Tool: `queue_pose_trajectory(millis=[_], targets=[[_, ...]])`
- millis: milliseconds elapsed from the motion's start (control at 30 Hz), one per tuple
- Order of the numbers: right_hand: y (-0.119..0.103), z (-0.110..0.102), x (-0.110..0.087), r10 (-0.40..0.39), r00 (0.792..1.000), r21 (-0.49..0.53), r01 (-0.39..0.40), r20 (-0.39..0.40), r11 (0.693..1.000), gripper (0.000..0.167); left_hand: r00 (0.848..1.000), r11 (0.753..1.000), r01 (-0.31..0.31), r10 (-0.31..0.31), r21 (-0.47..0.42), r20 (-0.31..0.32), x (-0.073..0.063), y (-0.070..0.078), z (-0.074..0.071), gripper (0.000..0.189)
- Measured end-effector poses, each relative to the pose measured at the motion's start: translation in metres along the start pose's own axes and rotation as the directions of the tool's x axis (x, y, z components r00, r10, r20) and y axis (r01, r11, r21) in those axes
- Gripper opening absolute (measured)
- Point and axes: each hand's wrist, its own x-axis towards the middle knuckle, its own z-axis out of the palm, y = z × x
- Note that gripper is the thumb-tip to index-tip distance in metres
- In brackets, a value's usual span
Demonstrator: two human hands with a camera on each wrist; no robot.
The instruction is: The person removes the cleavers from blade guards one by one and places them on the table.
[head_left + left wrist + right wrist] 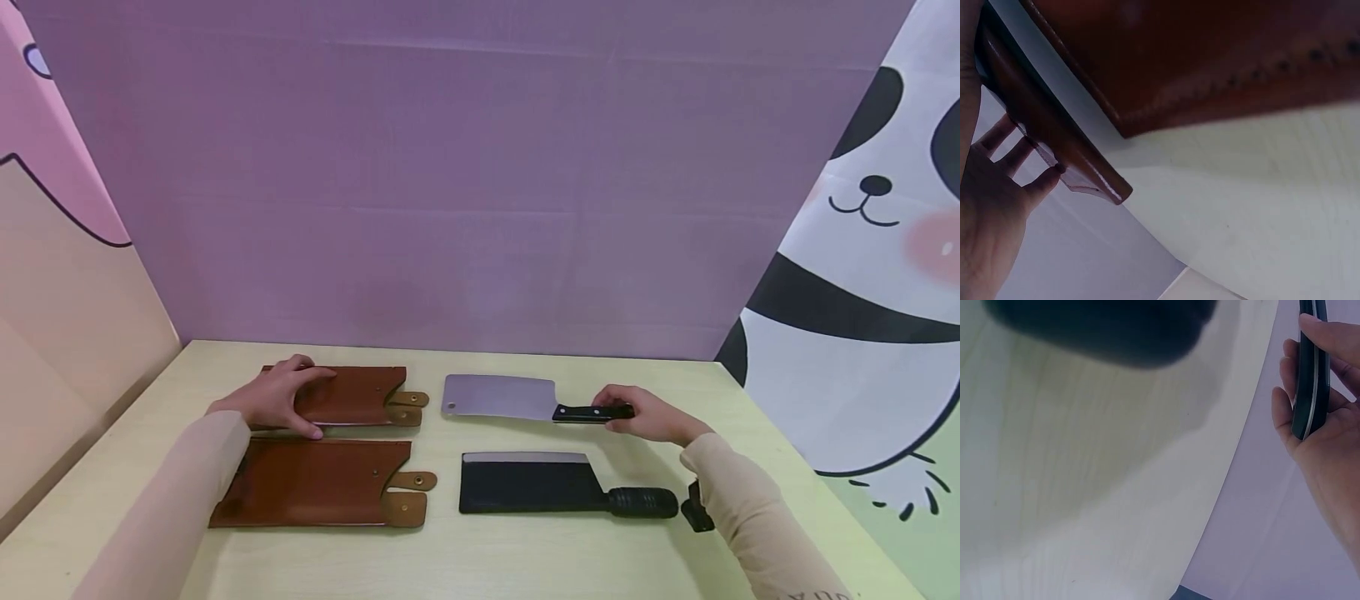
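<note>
My left hand (273, 396) spans the far brown leather knife sheath (360, 396), its thumb at the near edge and its fingers at the far edge. The left wrist view shows the fingertips against that sheath's (1060, 134) side. Over on the right, my right hand (648, 414) grips the black riveted handle (1312, 381) of a shiny cleaver (498, 396), whose blade points left toward the held sheath. Whether the blade touches the table cannot be told. A black-bladed cleaver (528, 486) lies nearer, beside a larger brown sheath (322, 483). Both sheaths have snap straps at their right ends.
The pale wooden table (450, 562) carries all of these. A purple cloth backdrop (480, 183) rises behind its far edge. Printed cartoon panels stand left and right, one with a panda (877, 275). A black device (697, 507) sits at my right wrist.
</note>
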Motion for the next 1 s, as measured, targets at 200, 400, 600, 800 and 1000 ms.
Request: queue_pose_trajectory(millis=[200, 400, 600, 800, 1000], targets=[[0.003, -0.002, -0.003, -0.013, 1.000, 0.014, 0.013, -0.015, 1.000, 0.024, 1.000, 1.000, 0.016, -0.016, -0.002, 0.002, 0.003, -0.001, 0.004, 0.094], [0.004, -0.004, -0.007, -0.012, 1.000, 0.021, 0.013, -0.020, 1.000, 0.023, 1.000, 1.000, 0.025, -0.025, 0.003, 0.005, 0.007, -0.003, 0.006, 0.094], [0.005, -0.007, -0.008, 0.027, 1.000, 0.049, -0.026, -0.005, 0.998, 0.025, 1.000, 1.000, 0.020, -0.019, -0.002, 0.014, 0.010, -0.002, 0.007, 0.094], [0.004, -0.008, -0.009, 0.058, 0.998, 0.053, -0.058, 0.001, 0.997, 0.026, 1.000, 1.000, 0.008, -0.008, 0.002, 0.010, 0.012, -0.002, 0.009, 0.095], [0.006, -0.009, -0.010, 0.063, 0.998, 0.050, -0.063, 0.003, 0.997, 0.026, 1.000, 1.000, 0.008, -0.008, 0.004, 0.016, 0.013, 0.000, 0.010, 0.095]])
